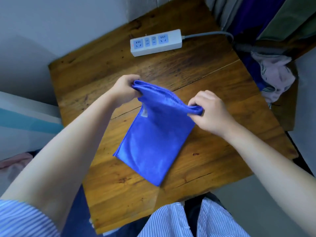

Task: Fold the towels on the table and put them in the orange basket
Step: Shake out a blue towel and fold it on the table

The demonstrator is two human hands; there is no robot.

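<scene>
A blue towel (150,139) lies folded in a long strip on the wooden table (213,93), its near end flat and its far end lifted. My left hand (124,91) pinches the far left corner. My right hand (210,112) pinches the far right corner. A small white label shows on the towel's left edge. No orange basket is in view.
A white power strip (155,42) with a grey cable lies at the table's far side. A heap of pink and dark clothes (273,77) sits off the right edge. Pink cloth (15,161) lies low at the left.
</scene>
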